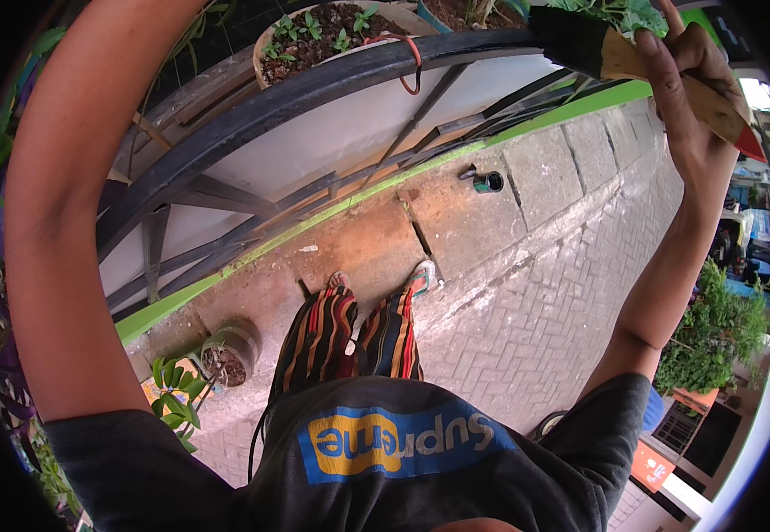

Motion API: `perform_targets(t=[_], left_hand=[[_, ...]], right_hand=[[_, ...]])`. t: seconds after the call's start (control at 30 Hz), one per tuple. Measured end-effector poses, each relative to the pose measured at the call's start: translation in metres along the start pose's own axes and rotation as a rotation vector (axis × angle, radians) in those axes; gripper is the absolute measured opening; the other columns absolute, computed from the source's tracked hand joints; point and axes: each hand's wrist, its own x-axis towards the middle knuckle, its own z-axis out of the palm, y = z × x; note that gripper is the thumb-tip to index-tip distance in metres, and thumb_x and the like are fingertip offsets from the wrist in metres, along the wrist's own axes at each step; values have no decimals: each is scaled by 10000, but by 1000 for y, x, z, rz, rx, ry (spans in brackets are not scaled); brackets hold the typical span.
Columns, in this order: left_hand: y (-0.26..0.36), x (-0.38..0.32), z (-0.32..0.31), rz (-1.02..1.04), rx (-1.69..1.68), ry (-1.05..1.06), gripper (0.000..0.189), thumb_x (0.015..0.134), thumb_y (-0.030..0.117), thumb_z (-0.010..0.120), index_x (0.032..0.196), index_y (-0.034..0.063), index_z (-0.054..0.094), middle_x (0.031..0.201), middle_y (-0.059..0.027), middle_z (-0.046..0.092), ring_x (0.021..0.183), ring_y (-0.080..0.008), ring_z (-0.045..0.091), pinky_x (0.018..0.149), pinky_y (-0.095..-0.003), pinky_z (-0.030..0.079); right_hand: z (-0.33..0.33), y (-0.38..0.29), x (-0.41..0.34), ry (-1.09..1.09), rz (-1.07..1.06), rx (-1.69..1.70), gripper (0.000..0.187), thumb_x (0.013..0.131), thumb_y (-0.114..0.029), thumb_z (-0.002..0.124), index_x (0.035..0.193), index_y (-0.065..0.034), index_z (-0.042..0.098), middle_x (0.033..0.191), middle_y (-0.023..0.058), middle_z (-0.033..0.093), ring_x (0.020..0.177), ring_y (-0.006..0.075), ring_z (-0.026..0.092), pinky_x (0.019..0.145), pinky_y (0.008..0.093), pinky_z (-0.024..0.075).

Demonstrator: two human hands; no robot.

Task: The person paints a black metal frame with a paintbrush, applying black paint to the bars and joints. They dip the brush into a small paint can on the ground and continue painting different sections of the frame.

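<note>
My right hand [697,86], at the upper right, is closed around the wooden handle of a paintbrush [614,53]. The brush's dark bristles lie against the far right part of a dark metal railing bar [292,106], which curves across the view. My left hand is out of view; only the left arm shows, raised along the left side past the top edge. An orange-red ring or cord [417,63] loops around the bar. Behind it stands a planter [262,56] with soil and small green seedlings.
A small open can [489,182] stands on the concrete slabs [358,233] below the railing. A cylindrical plant pot [242,339] is at lower left. Paving bricks [504,332] run along the right. Leafy plants [717,326] stand at far right.
</note>
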Motion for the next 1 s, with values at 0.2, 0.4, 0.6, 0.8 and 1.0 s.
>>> perform_targets(t=[0.2,0.4,0.6,0.8,1.0], left_hand=[[-1,-2,3,19,3,37,333,848,228,668,1091,3,704,983,-194,717,937,-343,665,838,-434,517],[2,-4,2,-1,-32,13,351,847,252,698,1100,8,706,994,-195,720,948,-339,667,843,-430,515],[3,-5,1,-23,-56,15,353,840,265,726,1092,18,713,990,-191,724,943,-339,669,839,-430,517],[1,-3,3,15,-34,54,335,842,257,725,1074,17,719,963,-190,726,929,-342,673,828,-432,519],[2,-3,2,-3,-44,26,323,834,246,719,1055,10,719,935,-199,723,907,-348,676,807,-438,519]], right_hand=[[-4,27,-8,137,392,161,227,944,-144,732,781,-57,599,645,-28,490,624,43,499,1005,351,460],[16,22,-9,220,-41,-277,289,954,-225,722,752,-75,579,641,-42,465,581,38,426,785,301,326],[33,-33,0,114,30,-388,396,929,-99,703,636,-85,437,532,-3,432,493,77,438,1153,461,423],[9,15,-14,194,351,1,293,950,-217,747,757,-67,584,642,-41,498,579,44,456,818,284,406],[13,15,-17,197,-7,-273,287,949,-163,750,731,-34,613,620,-20,545,580,48,513,1003,342,495]])
